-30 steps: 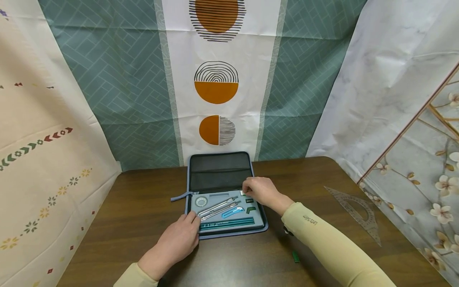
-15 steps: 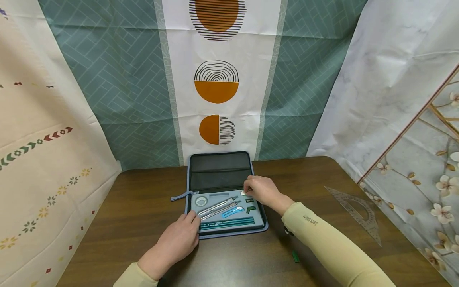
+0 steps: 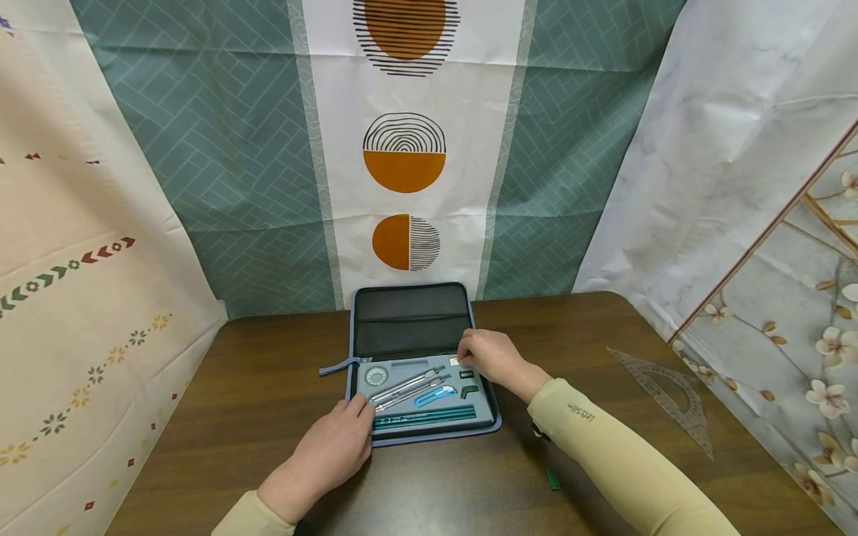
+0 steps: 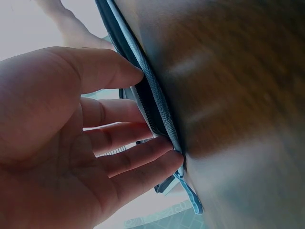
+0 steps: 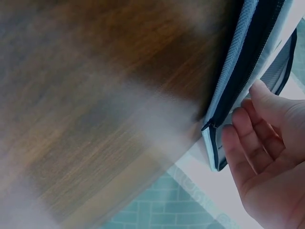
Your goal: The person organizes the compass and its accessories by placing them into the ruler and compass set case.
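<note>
An open zip case (image 3: 410, 339) lies on the table, its dark lid leaning back and a grey tray facing up. My left hand (image 3: 334, 443) rests at the case's front left corner; the left wrist view shows its thumb (image 4: 128, 71) and fairly straight fingers touching the zip edge. At the tray's back right, my right hand (image 3: 492, 357) has curled fingers on a small white eraser (image 3: 454, 361), partly hidden by the fingertips. In the right wrist view, the thumb (image 5: 267, 100) and fingers bend over the case's side, without the eraser showing.
The tray holds a compass and divider (image 3: 405, 388), a blue utility knife (image 3: 434, 396), dark green pencils (image 3: 429, 418), a round disc (image 3: 377, 376) and small dark pieces (image 3: 468, 391). A clear protractor triangle (image 3: 646, 383) lies right; a green piece (image 3: 553, 479) lies in front.
My right hand has shifted very slightly to the right, and more of the white eraser shows beside its fingertips. The left hand and the case have stayed still.
</note>
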{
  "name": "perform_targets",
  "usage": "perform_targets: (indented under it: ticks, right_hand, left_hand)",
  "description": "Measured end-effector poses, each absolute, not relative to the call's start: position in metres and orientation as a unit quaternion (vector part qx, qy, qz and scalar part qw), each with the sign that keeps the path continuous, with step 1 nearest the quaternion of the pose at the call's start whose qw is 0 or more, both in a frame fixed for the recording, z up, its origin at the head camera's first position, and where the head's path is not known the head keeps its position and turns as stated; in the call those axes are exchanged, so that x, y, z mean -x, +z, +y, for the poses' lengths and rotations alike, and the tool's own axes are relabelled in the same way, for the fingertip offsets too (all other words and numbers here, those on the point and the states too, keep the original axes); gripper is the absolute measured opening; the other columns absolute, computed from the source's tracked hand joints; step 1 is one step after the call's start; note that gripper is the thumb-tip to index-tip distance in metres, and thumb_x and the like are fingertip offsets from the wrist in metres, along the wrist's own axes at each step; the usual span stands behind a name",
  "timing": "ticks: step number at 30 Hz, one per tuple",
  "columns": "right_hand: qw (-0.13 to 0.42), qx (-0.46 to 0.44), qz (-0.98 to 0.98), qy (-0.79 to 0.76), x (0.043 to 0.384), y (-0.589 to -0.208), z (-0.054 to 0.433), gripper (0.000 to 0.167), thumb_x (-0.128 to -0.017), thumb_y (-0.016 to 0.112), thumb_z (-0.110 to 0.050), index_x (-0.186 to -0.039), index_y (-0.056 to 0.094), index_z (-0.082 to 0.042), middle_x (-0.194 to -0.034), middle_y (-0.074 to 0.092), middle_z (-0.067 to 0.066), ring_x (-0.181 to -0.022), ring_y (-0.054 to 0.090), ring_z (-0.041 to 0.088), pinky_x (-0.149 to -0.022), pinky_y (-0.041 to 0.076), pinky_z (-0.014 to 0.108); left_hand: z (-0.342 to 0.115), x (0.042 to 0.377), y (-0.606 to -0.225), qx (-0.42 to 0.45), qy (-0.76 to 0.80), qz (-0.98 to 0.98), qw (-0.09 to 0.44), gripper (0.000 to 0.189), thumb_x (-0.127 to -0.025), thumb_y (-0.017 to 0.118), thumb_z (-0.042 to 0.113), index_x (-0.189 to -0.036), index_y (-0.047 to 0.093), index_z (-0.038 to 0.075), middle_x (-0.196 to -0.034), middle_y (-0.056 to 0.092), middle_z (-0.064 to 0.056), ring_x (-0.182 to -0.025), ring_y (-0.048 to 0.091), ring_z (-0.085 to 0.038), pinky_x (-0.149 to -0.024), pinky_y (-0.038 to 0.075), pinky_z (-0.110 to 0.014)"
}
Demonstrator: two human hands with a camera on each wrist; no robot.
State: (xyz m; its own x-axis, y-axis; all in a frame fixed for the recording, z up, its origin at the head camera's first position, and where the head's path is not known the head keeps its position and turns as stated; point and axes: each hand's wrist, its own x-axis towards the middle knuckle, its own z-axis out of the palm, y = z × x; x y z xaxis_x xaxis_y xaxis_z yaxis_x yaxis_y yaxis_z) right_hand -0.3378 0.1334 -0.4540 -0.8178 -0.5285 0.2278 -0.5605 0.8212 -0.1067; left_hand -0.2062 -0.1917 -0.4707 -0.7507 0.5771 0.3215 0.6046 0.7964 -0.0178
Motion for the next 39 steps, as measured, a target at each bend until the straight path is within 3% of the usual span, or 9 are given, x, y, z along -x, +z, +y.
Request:
perform_targets:
  ticks: [23, 30, 39]
  right_hand:
    - [0.096, -0.303, -0.944, 0.083, 0.333, -0.453, 0.136, 0.006, -0.097, 0.086, -0.011, -0.100, 0.084, -0.016, -0.096, 0.070, -0.005, -0.089, 0.070, 0.015, -0.080, 0.061, 0.035]
    - [0.082, -0.303, -0.942, 0.118, 0.326, -0.446, 0.144, 0.020, -0.098, 0.086, -0.013, -0.118, 0.081, -0.011, -0.112, 0.073, 0.001, -0.100, 0.074, 0.019, -0.090, 0.063, 0.040]
    - [0.089, -0.297, -0.946, 0.095, 0.310, -0.435, 0.166, 0.029, -0.097, 0.088, -0.017, -0.125, 0.079, -0.009, -0.118, 0.074, 0.007, -0.093, 0.074, 0.021, -0.081, 0.062, 0.041]
  left_hand:
    - [-0.193, 0.208, -0.473, 0.319, -0.047, -0.933, 0.159, 0.034, -0.085, 0.089, 0.010, -0.110, 0.068, -0.002, -0.100, 0.059, -0.010, -0.084, 0.061, -0.025, -0.062, 0.058, -0.036]
    - [-0.192, 0.208, -0.473, 0.318, -0.047, -0.934, 0.154, 0.036, -0.086, 0.090, 0.011, -0.112, 0.069, -0.002, -0.102, 0.060, -0.010, -0.085, 0.062, -0.025, -0.063, 0.059, -0.037]
    - [-0.193, 0.207, -0.472, 0.319, -0.048, -0.933, 0.160, 0.034, -0.085, 0.090, 0.010, -0.110, 0.069, -0.002, -0.102, 0.060, -0.011, -0.085, 0.062, -0.025, -0.062, 0.058, -0.037]
